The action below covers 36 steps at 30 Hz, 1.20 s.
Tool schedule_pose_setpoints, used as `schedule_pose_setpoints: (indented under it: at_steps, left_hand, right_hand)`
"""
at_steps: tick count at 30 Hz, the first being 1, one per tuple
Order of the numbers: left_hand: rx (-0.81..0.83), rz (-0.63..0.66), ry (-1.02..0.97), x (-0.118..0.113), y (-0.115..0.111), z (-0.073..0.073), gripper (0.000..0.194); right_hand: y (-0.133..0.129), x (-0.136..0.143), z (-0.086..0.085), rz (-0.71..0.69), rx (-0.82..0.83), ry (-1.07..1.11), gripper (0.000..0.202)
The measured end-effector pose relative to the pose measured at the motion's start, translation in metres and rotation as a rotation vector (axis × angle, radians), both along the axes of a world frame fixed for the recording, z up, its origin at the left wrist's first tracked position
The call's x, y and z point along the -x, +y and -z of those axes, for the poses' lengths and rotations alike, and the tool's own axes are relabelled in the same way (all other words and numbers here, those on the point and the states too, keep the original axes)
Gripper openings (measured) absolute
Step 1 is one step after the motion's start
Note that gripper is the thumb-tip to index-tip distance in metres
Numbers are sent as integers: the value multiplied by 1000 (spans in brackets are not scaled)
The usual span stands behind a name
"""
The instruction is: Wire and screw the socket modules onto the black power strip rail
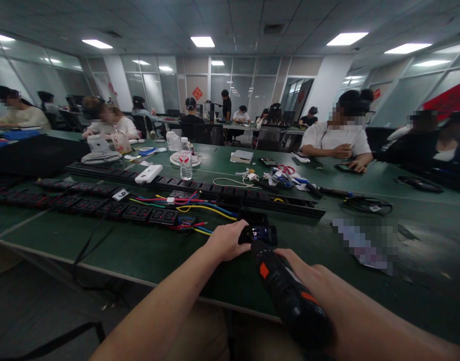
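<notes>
My right hand (301, 268) is wrapped round a black and orange cordless drill (286, 296), its nose pointing away from me. The drill's tip meets a small black part (265, 234) on the table. My left hand (230, 240) grips that black part from its left side, fingers and thumb closed on its edge. Red, blue, yellow and green wires (207, 206) run leftward from near the part. They lead toward a black power strip (139, 209) with several sockets. Exactly where the drill tip touches is hard to make out.
On the green table (421, 230) stand a water bottle (185, 160) and a white box (242, 156). A longer socket strip (230, 191) lies behind the wires. Red-handled scissors (287, 169) and a black cable (367, 204) are to the right. A co-worker (337, 133) sits across.
</notes>
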<state>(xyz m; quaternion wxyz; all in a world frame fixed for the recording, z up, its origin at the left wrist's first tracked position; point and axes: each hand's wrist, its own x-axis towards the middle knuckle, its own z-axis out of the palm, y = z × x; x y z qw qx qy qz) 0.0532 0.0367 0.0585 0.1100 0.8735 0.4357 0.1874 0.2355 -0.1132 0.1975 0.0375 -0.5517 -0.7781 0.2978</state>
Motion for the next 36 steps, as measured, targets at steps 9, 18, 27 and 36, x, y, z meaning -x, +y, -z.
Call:
schedule_pose_setpoints:
  at_steps: [9, 18, 27, 36]
  left_hand:
    - [17, -4, 24, -1, 0, -1, 39]
    - [20, -12, 22, -2, 0, 0, 41]
    - [12, -4, 15, -1, 1, 2, 40]
    - [13, -9, 15, -2, 1, 2, 41]
  right_hand:
    - [3, 2, -2, 8, 1, -16, 57]
    - [1, 1, -1, -4, 31, -42, 51]
    - [3, 0, 0, 0, 48, -41, 48]
    - [3, 0, -2, 38, 28, -61, 53]
